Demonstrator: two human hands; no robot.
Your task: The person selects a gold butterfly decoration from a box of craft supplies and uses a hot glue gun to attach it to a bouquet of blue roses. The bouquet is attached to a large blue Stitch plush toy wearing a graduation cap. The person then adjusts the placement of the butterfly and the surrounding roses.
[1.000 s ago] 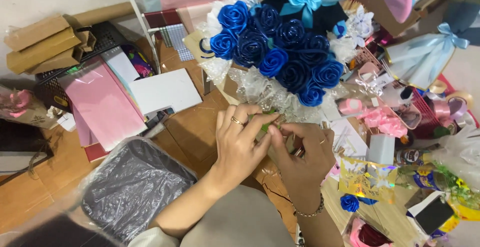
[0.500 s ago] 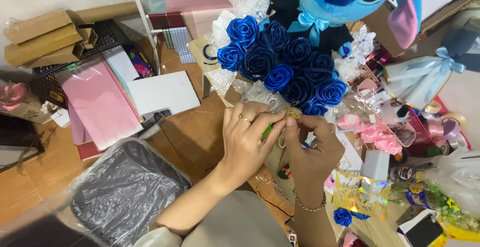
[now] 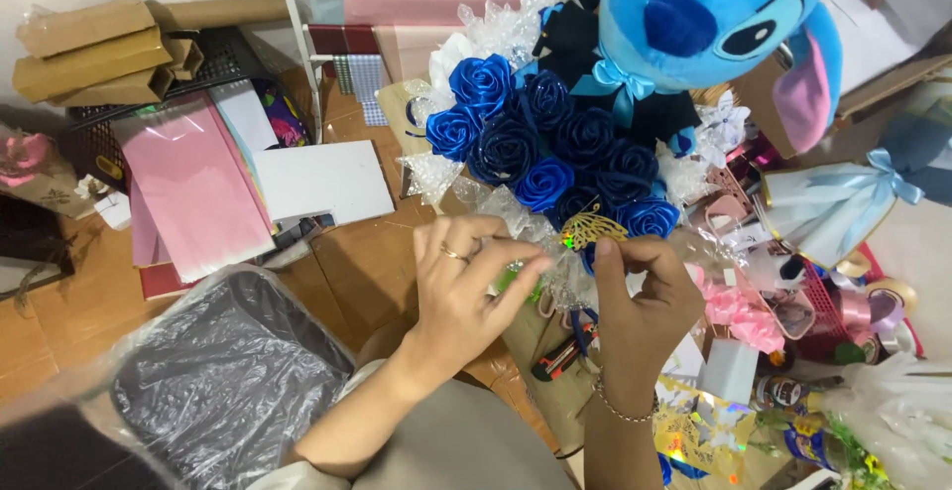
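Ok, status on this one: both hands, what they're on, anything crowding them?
Left hand pinching clear wrap at the bouquet base. Right hand fingertips on gold butterfly. Blue plush toy sits close behind; lined bin by left forearm.

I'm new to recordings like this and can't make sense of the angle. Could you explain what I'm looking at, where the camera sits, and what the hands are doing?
There is no machine here: a person works with two bare hands, and the one camera sits on their head, looking down, so you see what they see.

The left hand, wearing a ring, and the right hand, with a thin bracelet at the wrist, meet at the bottom edge of a bouquet of blue roses wrapped in clear crinkled film. The right fingers pinch a small gold butterfly ornament against the flowers. The left fingers touch the wrap, with something small and green beside them; what it is I cannot tell.

Around them: a blue plush toy behind the bouquet, pink paper sheets, cardboard boxes, a bin lined with a plastic bag, and ribbons on the right.
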